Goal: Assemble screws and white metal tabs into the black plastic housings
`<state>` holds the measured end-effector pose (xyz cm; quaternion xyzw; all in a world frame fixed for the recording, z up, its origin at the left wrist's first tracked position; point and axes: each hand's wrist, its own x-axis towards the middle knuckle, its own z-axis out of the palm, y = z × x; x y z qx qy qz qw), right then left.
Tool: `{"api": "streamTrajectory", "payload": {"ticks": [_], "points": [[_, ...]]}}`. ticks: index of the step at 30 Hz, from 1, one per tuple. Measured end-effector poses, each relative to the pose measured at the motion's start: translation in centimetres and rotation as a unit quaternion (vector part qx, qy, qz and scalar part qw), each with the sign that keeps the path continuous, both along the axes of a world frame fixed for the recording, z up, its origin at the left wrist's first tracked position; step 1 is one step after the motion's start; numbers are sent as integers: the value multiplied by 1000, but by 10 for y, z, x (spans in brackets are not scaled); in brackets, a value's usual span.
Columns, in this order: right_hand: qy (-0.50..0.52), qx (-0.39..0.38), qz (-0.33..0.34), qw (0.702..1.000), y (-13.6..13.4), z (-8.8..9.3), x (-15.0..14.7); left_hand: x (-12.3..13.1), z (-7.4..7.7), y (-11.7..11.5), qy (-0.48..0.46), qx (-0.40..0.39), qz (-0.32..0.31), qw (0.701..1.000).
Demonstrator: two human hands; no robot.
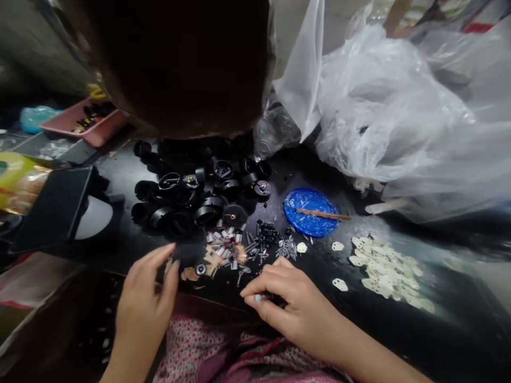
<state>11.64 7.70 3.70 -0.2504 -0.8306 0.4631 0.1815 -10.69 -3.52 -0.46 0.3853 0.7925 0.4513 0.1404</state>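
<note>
Centrally, the right hand pinches a small pale-tipped piece — the left hand, thumb and fingers parted, lies near black round cups.

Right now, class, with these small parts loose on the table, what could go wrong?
The right hand might sweep the dark small parts into the neighboring silver cylinders, mixing them. The stick overhangs the blue lid, so a bump could knock it off.

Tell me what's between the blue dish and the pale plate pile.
The head view shows a loose pale plate and the overhanging end of the brown stick between them.
</note>
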Motion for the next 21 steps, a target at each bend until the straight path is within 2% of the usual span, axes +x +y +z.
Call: {"api": "streamTrajectory", "payload": {"ticks": [3,5,9,12,15,18,21], "points": [[-20,4,-19,1000,-2,-2,6,-6,-6,45,69,13,-23,997],[-35,-5,-42,998,-2,-6,12,-12,-13,53,94,22,-25,995],[-47,-32,-65,996,-2,-9,12,-9,-15,36,98,38,-20,994],[-38,-111,-85,989,3,-2,1,15,-9,15,81,56,-23,995],[-46,-214,-99,971,9,5,-11,51,-5,1,14,83,-75,994],[-66,-193,-108,973,11,5,-16,77,-3,-2,-78,101,-56,990],[-64,-164,-126,976,7,1,-13,85,-2,1,-243,44,-32,969]]}}
